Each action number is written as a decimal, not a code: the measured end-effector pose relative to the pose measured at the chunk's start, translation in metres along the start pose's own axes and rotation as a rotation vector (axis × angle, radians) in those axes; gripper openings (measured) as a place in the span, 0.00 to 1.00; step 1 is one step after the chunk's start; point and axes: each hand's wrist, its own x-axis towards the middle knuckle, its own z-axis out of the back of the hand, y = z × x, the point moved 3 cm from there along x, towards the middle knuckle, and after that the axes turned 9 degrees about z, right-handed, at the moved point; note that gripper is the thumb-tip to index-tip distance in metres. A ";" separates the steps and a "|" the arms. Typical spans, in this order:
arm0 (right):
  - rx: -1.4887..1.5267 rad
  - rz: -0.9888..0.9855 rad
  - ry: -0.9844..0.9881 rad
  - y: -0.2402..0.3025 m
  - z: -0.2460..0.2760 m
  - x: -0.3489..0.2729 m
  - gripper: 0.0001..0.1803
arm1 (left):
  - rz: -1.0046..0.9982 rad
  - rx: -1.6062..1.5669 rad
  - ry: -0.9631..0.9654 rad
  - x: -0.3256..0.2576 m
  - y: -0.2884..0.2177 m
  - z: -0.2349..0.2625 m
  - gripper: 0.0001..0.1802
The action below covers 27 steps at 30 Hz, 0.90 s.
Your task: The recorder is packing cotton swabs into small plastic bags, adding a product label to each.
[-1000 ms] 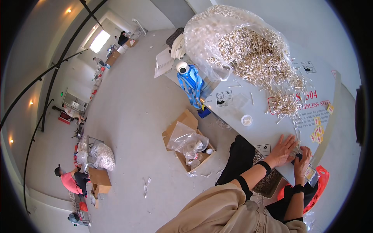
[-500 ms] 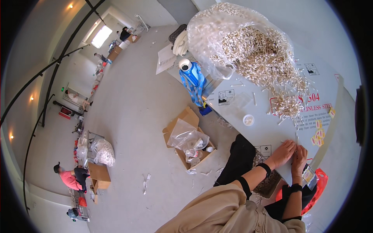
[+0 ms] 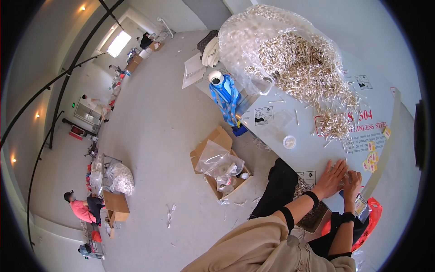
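My left hand (image 3: 331, 177) lies on the grey table (image 3: 290, 122) near its front edge, fingers stretched out flat. My right hand (image 3: 353, 183) is right beside it, touching it, with its fingers curled over something small that I cannot make out. Both wrists wear black bands. A big heap of thin pale sticks (image 3: 312, 77) spills from a clear plastic bag (image 3: 244, 50) at the table's far end, and its loose edge reaches close to my hands. A small packet (image 3: 361, 205) lies just below my right hand.
A small white round lid (image 3: 289, 142) and yellow stickers (image 3: 372, 158) lie on the table. A blue bottle with a strap (image 3: 224, 95) stands at the table's left edge. On the floor is an open cardboard box (image 3: 217, 165) holding plastic bags. A person in red (image 3: 81, 211) crouches far left.
My two hands have drawn a little closer together at the same spot on the table. The view has shifted slightly.
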 end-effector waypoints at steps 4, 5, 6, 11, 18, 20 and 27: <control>0.000 0.036 0.016 -0.017 -0.001 0.001 0.07 | 0.024 0.012 0.087 0.006 -0.007 0.002 0.44; 0.000 0.031 0.024 -0.020 -0.002 0.001 0.07 | -0.010 0.023 0.049 0.008 -0.009 0.003 0.44; 0.005 0.030 0.032 -0.017 -0.003 0.003 0.07 | -0.041 0.040 0.008 0.009 -0.006 0.003 0.44; 0.038 0.038 0.090 -0.009 0.000 0.005 0.06 | -0.077 0.058 0.018 -0.002 0.001 -0.005 0.44; 0.106 0.023 0.106 0.011 0.006 -0.004 0.06 | -0.156 0.059 -0.061 -0.004 0.002 -0.002 0.43; 0.117 0.050 0.082 0.003 0.003 -0.007 0.06 | -0.143 0.030 -0.005 -0.002 0.002 0.000 0.43; 0.053 0.037 0.144 0.007 0.009 -0.010 0.06 | -0.132 -0.010 0.113 -0.015 0.000 0.008 0.42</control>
